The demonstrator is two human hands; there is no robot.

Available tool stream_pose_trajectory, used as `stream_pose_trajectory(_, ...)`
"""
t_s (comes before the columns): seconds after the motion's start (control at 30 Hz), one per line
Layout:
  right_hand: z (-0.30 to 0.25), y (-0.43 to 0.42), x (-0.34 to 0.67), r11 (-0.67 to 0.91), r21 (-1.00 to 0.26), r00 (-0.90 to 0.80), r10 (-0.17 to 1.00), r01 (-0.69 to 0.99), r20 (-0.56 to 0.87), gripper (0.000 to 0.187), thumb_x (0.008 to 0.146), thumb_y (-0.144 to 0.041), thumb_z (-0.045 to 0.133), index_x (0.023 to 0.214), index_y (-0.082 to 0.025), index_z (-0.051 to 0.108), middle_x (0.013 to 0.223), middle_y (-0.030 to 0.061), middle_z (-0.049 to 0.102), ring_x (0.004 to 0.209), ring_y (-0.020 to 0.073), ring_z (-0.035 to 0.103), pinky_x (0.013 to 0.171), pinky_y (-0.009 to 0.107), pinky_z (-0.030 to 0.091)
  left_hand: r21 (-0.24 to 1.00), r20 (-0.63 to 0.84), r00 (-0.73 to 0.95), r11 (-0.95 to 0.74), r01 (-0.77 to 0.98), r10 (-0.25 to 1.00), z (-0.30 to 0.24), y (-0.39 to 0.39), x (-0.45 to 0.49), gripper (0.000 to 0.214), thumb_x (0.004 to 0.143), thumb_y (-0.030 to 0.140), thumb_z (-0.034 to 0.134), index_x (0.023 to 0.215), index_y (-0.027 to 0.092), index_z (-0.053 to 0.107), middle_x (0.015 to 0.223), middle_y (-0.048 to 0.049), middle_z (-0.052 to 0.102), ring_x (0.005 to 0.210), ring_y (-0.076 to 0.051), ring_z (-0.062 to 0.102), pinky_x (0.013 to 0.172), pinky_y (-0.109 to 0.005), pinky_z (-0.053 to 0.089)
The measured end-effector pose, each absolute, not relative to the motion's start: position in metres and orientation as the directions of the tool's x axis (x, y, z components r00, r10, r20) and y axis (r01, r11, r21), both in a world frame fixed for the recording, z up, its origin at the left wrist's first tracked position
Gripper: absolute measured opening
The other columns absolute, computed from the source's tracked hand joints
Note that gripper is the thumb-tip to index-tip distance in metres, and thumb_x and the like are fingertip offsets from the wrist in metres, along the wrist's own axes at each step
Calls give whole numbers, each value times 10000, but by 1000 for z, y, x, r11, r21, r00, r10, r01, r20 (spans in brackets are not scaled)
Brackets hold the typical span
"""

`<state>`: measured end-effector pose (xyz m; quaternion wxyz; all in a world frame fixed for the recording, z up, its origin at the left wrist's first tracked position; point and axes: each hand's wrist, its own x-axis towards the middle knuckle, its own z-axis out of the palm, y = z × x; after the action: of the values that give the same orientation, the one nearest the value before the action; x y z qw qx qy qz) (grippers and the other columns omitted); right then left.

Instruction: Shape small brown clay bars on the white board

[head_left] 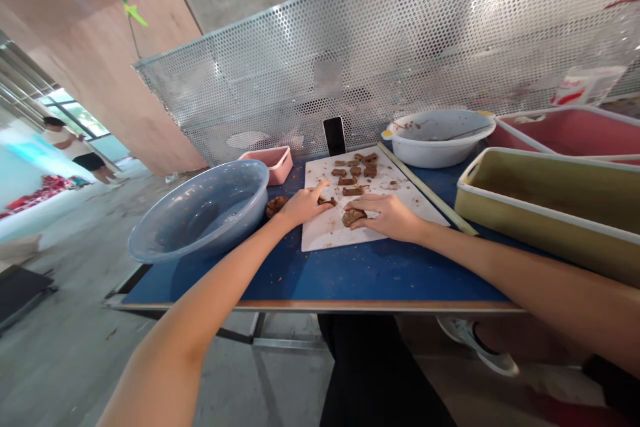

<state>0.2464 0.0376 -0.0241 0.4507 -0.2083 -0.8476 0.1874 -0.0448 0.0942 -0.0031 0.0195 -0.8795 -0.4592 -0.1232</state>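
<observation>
My right hand [387,215] curls around a brown lump of dough or clay [353,217] on the white board [320,235]. My left hand [301,205] rests at the board's left edge, thumb and index finger spread, beside a small dark brown piece [327,201]. Several shaped brown pieces [353,191], some bone-like, lie farther up the board among crumbs. Another, larger brown lump [276,206] sits on the blue table [320,278], partly hidden behind my left hand and wrist.
A blue basin [200,213] and small pink box [275,165] stand left. A phone [335,136] leans upright behind the board. Rightward are a pale stick [430,190], white basin [435,147], olive bin [540,207] and red bin [580,130]. A perforated metal panel [390,47] rises behind.
</observation>
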Motion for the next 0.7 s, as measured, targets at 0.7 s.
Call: stream_pose_trajectory(0.7, -13, 9, 237, 952, -255, -803, 283, 169, 525, 452, 1061, -531, 698, 1340, -183, 764, 1112, 102, 813, 1032, 239, 761, 944, 374, 630, 63, 360, 527, -584, 809, 770, -13, 71, -64, 621, 1033, 554, 718, 1526, 219, 543, 1366, -155, 708, 1290, -325, 727, 1141, -451, 575)
